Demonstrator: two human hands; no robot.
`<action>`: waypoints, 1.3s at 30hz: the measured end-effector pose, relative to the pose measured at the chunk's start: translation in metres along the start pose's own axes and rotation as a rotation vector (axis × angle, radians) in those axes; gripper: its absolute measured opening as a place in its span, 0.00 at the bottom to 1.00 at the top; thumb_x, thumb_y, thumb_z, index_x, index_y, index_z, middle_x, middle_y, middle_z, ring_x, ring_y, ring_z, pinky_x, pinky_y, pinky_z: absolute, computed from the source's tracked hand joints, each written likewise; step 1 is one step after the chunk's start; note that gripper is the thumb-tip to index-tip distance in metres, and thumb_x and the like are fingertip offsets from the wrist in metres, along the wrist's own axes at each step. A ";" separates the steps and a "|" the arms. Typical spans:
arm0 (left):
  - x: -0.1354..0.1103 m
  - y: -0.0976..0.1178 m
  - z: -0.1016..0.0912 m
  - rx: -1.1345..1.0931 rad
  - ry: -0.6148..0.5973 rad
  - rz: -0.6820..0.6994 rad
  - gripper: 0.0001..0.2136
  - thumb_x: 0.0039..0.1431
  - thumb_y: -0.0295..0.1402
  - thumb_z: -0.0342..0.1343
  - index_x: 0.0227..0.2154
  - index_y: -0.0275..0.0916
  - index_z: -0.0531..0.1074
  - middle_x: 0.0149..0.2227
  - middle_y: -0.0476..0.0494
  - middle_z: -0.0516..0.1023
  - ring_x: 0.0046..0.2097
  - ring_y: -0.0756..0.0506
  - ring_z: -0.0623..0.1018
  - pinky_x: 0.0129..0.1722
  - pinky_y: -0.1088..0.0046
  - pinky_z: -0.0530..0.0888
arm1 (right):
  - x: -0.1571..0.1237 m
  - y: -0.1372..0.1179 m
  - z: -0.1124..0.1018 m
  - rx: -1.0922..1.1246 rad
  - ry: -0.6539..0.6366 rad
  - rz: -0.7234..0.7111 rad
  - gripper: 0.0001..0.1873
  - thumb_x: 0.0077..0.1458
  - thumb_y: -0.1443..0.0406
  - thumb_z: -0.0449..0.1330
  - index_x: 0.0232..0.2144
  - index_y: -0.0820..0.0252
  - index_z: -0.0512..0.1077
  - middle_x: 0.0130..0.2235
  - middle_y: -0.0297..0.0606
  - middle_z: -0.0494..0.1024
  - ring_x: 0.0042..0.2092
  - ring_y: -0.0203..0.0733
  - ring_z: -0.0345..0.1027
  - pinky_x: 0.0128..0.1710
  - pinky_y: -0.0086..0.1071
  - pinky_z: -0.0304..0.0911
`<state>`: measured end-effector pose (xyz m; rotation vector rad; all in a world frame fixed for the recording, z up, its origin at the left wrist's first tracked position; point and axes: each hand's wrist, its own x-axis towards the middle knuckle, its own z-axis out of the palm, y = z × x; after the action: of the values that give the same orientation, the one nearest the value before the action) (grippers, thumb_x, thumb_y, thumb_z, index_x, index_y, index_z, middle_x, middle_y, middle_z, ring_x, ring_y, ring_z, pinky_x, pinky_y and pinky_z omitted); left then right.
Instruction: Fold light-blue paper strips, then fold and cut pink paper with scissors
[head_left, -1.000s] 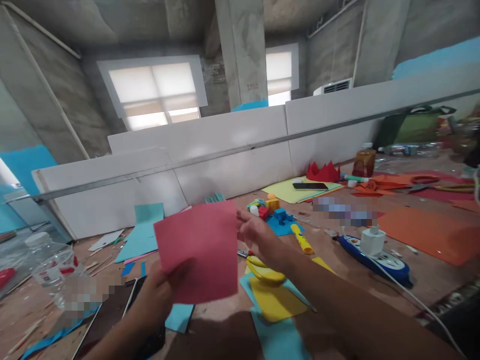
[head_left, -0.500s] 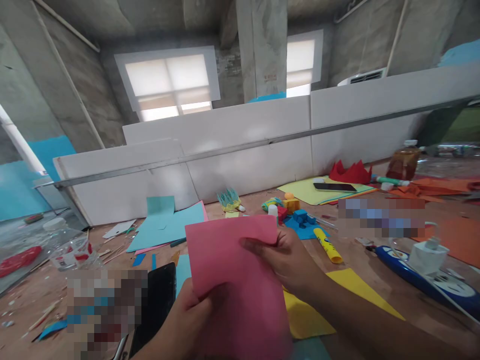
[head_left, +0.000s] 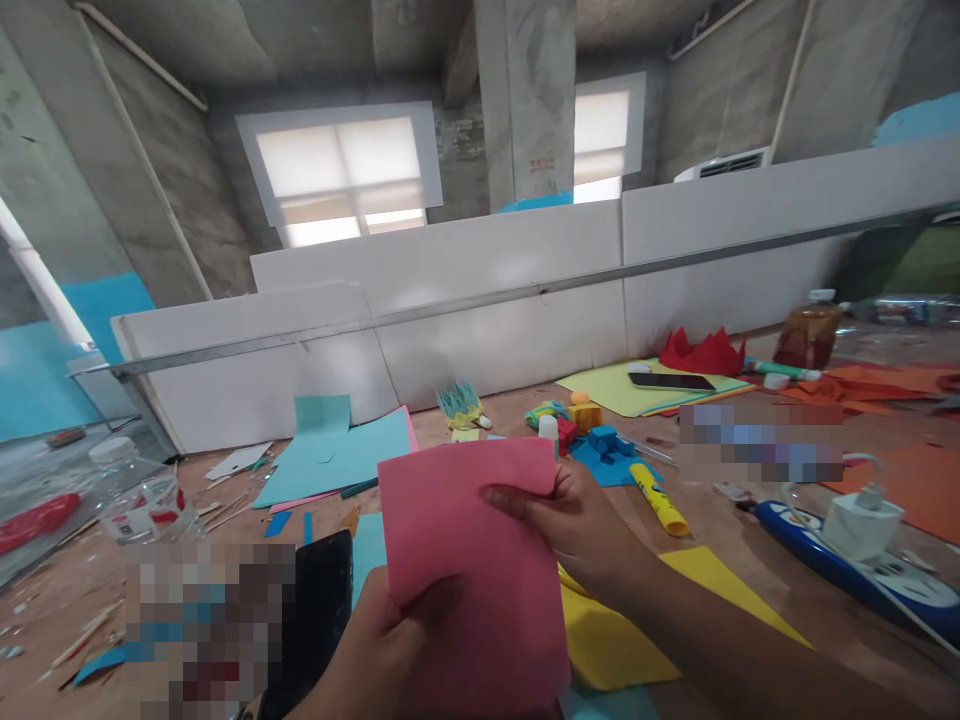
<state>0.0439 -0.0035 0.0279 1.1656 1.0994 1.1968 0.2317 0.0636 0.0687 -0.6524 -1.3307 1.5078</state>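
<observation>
I see the left hand point(head_left: 382, 650) pinching the pink paper sheet's point(head_left: 472, 560) lower left edge — sheet held above the surface point(head_left: 750, 560). Right hand point(head_left: 577, 525) pinches its upper right corner — yellow paper point(head_left: 622, 640) lies beneath.

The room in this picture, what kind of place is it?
Probably a makeshift paper-craft workshop in an unfinished building: the table is strewn with coloured paper sheets, a red paper crown and a yellow glue stick, while both hands hold a pink paper sheet under bare concrete walls.
</observation>
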 end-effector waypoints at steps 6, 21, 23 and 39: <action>-0.001 0.002 0.002 0.056 0.041 0.021 0.20 0.46 0.51 0.66 0.30 0.37 0.81 0.34 0.39 0.81 0.38 0.38 0.77 0.37 0.65 0.75 | 0.001 0.002 -0.002 -0.007 0.008 -0.008 0.18 0.46 0.56 0.72 0.38 0.61 0.80 0.38 0.43 0.82 0.41 0.50 0.76 0.40 0.39 0.71; -0.001 0.000 0.006 -0.159 0.079 -0.050 0.17 0.43 0.45 0.70 0.29 0.36 0.80 0.30 0.44 0.79 0.36 0.43 0.75 0.37 0.69 0.72 | 0.000 0.000 0.000 0.025 0.016 0.027 0.17 0.47 0.56 0.72 0.36 0.61 0.80 0.37 0.43 0.82 0.38 0.48 0.76 0.40 0.40 0.71; 0.000 -0.001 0.007 -0.206 0.082 -0.056 0.17 0.43 0.43 0.71 0.30 0.35 0.80 0.30 0.44 0.79 0.34 0.45 0.75 0.36 0.70 0.72 | 0.000 0.000 0.000 0.015 0.011 0.034 0.17 0.47 0.56 0.72 0.35 0.61 0.80 0.36 0.42 0.82 0.37 0.48 0.76 0.39 0.40 0.71; 0.002 -0.009 0.002 0.306 0.049 0.138 0.25 0.56 0.56 0.54 0.23 0.37 0.76 0.24 0.45 0.73 0.30 0.44 0.69 0.28 0.72 0.67 | 0.007 -0.008 -0.008 -0.051 0.218 0.008 0.25 0.40 0.46 0.71 0.28 0.63 0.79 0.25 0.37 0.78 0.26 0.39 0.69 0.24 0.30 0.64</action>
<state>0.0472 -0.0014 0.0191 1.4720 1.2884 1.1947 0.2386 0.0729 0.0752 -0.8303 -1.2037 1.3706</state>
